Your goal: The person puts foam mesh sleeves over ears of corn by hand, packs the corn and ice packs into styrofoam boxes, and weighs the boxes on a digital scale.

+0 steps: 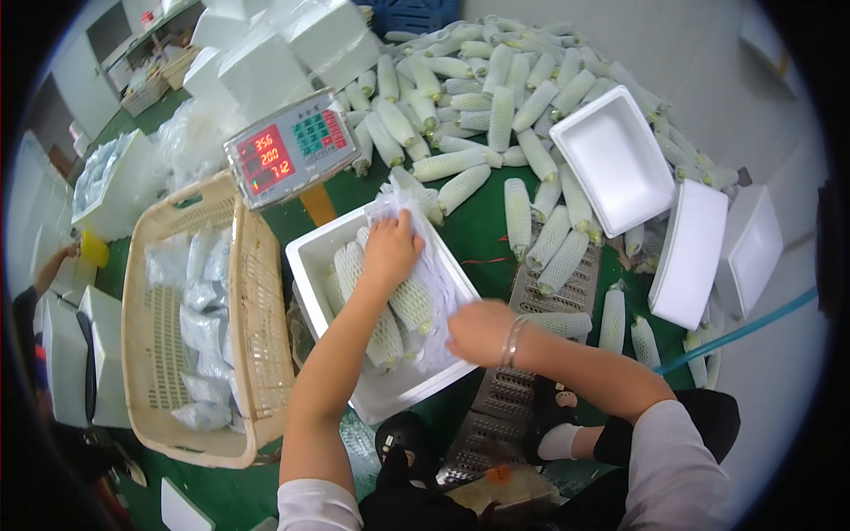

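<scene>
An open white foam box [312,249] stands before me, holding several long pale vegetables [408,302] in white foam net sleeves. Along its right inner side runs a thin, crumpled white sheet [435,279]. My left hand [393,249] grips the sheet near the box's far corner, above the sleeved vegetables. At the right rim, my right hand [481,332], blurred and with bangles at the wrist, has its fingers closed on the sheet's edge. A scale's display panel [291,147], lit with red digits, rises behind the box.
A cream plastic basket [259,318] with clear filled bags [202,332] stands left. Many sleeved vegetables [501,119] are heaped ahead. Empty foam boxes [614,159] lie at right, near a blue hose [737,328]. A perforated metal strip [505,391] crosses the floor. Another person's hand [70,251] shows far left.
</scene>
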### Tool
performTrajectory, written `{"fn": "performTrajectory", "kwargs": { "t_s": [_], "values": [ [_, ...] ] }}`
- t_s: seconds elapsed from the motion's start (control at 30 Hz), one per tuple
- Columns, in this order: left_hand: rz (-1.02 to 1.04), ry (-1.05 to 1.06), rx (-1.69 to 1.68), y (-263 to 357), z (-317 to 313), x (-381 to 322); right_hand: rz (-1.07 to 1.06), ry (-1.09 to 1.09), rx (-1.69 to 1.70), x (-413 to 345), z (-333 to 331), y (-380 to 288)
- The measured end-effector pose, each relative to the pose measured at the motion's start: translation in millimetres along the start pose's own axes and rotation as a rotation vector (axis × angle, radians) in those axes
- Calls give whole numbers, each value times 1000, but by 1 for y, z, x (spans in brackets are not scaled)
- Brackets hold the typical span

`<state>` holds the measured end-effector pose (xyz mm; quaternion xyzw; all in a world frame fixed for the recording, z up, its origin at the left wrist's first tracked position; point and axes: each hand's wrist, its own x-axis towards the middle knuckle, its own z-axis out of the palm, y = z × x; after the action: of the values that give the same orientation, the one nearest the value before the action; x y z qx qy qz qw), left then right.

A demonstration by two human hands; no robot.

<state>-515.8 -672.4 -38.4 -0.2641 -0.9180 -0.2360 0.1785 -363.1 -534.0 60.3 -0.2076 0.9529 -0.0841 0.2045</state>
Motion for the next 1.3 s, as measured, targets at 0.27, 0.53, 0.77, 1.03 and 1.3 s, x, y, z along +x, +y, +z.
{"fn": "performTrajectory", "kwargs": {
  "t_s": [0.27, 0.53, 0.77, 1.03, 1.3],
  "values": [
    [34, -489, 166, -53, 32, 22, 17, 560, 313, 133, 32, 20],
    [-374, -15, -443, -47, -8, 10, 102, 731, 909, 132, 83, 16],
    [-620, 336, -145, 31, -126, -134, -23, 939, 256, 6, 4, 61],
    [-1131, -175, -444, 36, -119, -186, 266, 2, 1312, -14, 75, 76],
    [-744, 560, -503, 128, -328, -289, -128, 168, 933, -144, -72, -114]
  ]
}}
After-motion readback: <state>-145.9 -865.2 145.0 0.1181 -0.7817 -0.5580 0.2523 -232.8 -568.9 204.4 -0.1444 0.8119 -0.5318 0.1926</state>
